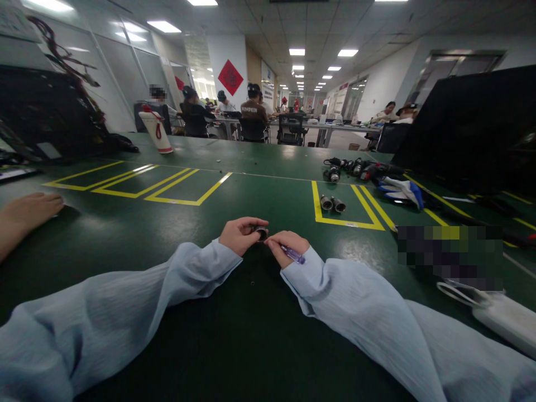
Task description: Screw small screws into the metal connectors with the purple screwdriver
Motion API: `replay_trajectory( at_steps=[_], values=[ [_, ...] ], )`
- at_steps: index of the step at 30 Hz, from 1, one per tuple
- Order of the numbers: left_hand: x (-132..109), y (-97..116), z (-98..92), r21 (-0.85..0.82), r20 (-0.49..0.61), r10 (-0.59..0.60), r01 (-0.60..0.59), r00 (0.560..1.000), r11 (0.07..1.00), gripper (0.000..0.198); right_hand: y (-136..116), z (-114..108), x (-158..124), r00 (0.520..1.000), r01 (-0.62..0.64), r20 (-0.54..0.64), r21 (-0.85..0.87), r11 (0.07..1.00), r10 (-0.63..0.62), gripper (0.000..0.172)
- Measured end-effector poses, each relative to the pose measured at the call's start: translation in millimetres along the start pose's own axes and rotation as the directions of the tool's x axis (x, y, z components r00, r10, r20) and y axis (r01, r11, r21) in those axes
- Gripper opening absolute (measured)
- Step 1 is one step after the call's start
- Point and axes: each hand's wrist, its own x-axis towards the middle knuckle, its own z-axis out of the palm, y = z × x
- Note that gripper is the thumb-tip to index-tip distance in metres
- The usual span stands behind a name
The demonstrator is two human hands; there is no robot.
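Near the middle of the green table, my left hand (239, 235) grips a round metal connector shell (261, 233) whose open end faces my right hand. My right hand (288, 245) is closed around a small screwdriver with a clear purple handle (293, 254). Its tip points at the shell's rim; whether it touches is too small to tell. Two similar metal shells (333, 204) lie side by side inside a yellow-taped box to the right. A tiny dark part (252, 283) rests on the table below my hands.
Several black connectors with cables (352, 167) and a blue-and-white glove (401, 192) lie at the back right. Dark monitors flank both sides. A white cup (156, 129) stands back left. Another person's hand (31, 215) rests at the left edge. A white device (506, 318) sits right.
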Motion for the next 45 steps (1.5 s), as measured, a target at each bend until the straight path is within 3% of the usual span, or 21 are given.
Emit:
replay_trajectory(
  at_steps=[7, 21, 32, 45],
  values=[
    [-4.0, 6.1, -0.5, -0.007, 0.053, 0.022, -0.022, 0.998, 1.000, 0.034, 1.1, 0.2, 0.0, 1.000, -0.025, -0.002, -0.024, 0.999, 0.025, 0.016],
    [-8.4, 7.5, 1.3, 0.065, 0.044, 0.158, -0.161, 0.986, 0.985, 0.033, 7.2, 4.0, -2.0, 0.998, -0.045, -0.033, 0.018, 0.999, 0.046, 0.017],
    [-6.3, 4.2, -0.6, 0.009, 0.053, 0.097, -0.098, 0.994, 0.995, 0.034, 2.4, 0.5, -0.4, 0.991, -0.134, 0.004, 0.181, 0.974, 0.136, 0.018],
    [-4.0, 6.5, -1.0, -0.087, 0.021, 0.008, -0.006, 1.000, 0.996, 0.031, 3.9, 2.2, -1.7, 0.980, -0.195, 0.026, 0.257, 0.946, 0.196, 0.018]
  ],
)
